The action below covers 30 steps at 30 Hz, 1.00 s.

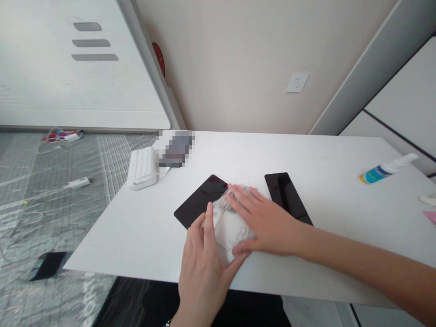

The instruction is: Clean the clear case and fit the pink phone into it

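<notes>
A white soft pouch (231,229) with a thin cord and a looped grey print lies on the white table (136,245), between my hands. My left hand (206,259) curves round its near left side, fingers up along the edge and thumb at the front corner. Over the top and right of the pouch rests my right hand (265,218), fingers stretched flat and thumb spread toward the near edge. Beside the pouch on the left is a flat black panel (200,200), partly covered by it. A second black panel (284,190) lies under and behind my right forearm. Whatever the pouch contains is hidden.
A white power bank (143,168) with a cable sits at the table's left edge, near a blurred-out phone-like object (177,149). A spray bottle (384,170) lies at the right. Cables (78,182) and a dark flat object (49,265) are on the floor.
</notes>
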Each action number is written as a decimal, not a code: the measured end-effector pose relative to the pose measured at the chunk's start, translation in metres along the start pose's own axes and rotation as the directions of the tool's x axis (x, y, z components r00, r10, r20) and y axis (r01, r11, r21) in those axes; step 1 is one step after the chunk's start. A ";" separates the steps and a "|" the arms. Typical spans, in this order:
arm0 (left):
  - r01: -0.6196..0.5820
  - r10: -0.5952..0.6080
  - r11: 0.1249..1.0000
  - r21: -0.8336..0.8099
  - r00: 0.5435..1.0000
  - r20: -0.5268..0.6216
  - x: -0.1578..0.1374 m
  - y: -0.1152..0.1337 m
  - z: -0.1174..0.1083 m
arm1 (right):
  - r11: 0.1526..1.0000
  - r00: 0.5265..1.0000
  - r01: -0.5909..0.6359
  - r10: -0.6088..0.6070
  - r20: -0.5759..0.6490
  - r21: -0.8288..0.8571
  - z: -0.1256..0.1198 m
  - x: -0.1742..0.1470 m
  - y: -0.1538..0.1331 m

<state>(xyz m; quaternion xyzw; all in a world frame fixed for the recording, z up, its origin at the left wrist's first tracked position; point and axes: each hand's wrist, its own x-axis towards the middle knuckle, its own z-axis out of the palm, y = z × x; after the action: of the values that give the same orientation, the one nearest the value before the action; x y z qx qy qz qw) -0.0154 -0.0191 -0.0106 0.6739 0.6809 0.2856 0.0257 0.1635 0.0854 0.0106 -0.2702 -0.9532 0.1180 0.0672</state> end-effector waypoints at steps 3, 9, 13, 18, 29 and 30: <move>0.013 -0.013 1.000 -0.010 1.000 -0.006 0.000 0.000 -0.001 | 0.989 0.988 -0.121 0.111 -0.104 -0.090 0.003 0.009 0.022; -0.043 0.044 0.998 -0.048 0.999 0.014 0.003 0.002 -0.003 | 0.995 0.978 0.003 -0.025 -0.209 -0.104 0.010 0.013 0.018; -0.068 0.067 0.997 -0.048 0.997 -0.027 0.004 0.002 -0.002 | 0.982 0.948 0.184 -0.187 -0.258 -0.035 0.012 0.010 0.017; -0.077 0.067 0.988 -0.131 0.995 -0.075 -0.001 -0.002 -0.007 | 0.972 0.933 0.223 -0.192 -0.305 0.071 0.012 0.007 0.022; -0.124 0.117 0.960 -0.251 0.992 -0.040 -0.002 -0.014 -0.024 | 0.913 0.945 -0.086 0.202 -0.258 0.400 -0.011 0.017 0.056; -0.087 0.082 0.965 -0.246 0.996 -0.032 -0.001 -0.015 -0.026 | 0.901 0.938 -0.106 0.231 -0.257 0.421 -0.013 0.018 0.064</move>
<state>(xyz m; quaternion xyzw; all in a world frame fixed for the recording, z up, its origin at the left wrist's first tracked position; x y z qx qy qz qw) -0.0402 -0.0285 0.0045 0.6908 0.6109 0.3762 0.0901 0.1828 0.1497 0.0078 -0.3477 -0.8599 0.2734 0.2548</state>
